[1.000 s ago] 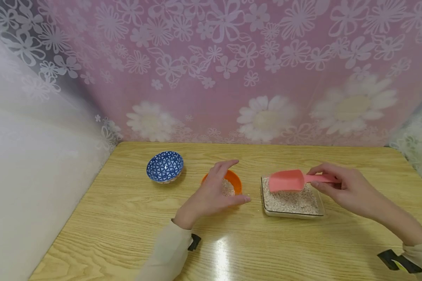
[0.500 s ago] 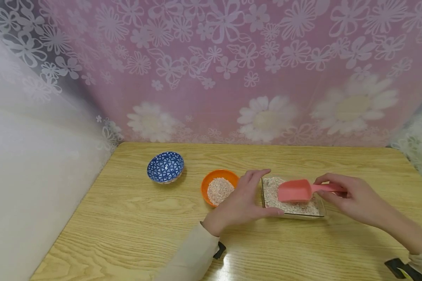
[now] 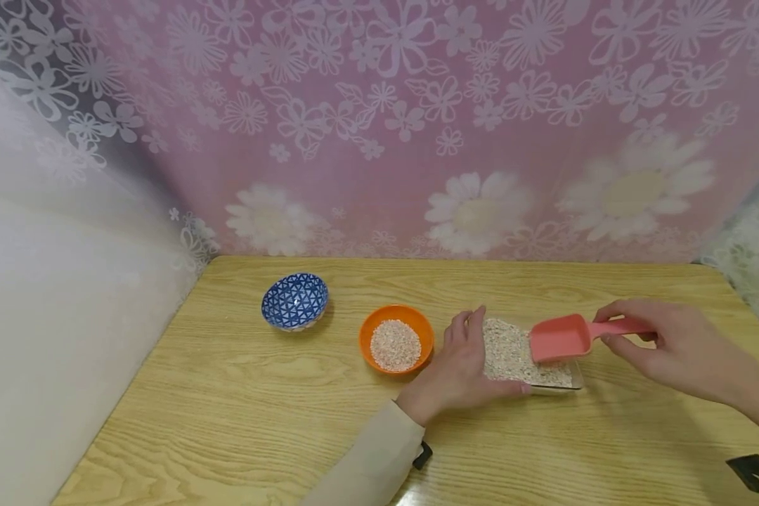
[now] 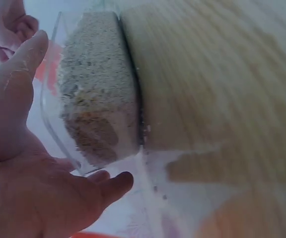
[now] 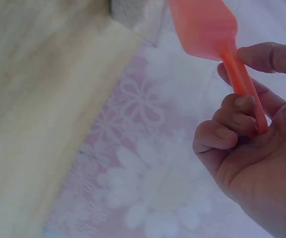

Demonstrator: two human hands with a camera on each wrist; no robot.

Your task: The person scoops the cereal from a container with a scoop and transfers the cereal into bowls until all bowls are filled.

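In the head view, the right hand (image 3: 677,342) holds a smooth pink scoop (image 3: 559,339) over a rectangular container (image 3: 577,378) of coarse pale flakes (image 3: 506,351) (a round orange bowl (image 3: 426,334) holds a heap (image 3: 395,345) too). In the left wrist view, the left hand (image 4: 38,173) spreads wide about the container's clear wall (image 4: 58,124). In the right wrist view, fingers (image 5: 220,134) curl round the slim handle (image 5: 247,94).

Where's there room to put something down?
Bare table lies between the blue bowl and left sleeve, and behind the orange bowl, up to the flowery cloth. It's crowded around the clear box: left hand at one end, pink scoop in the right hand at the other.
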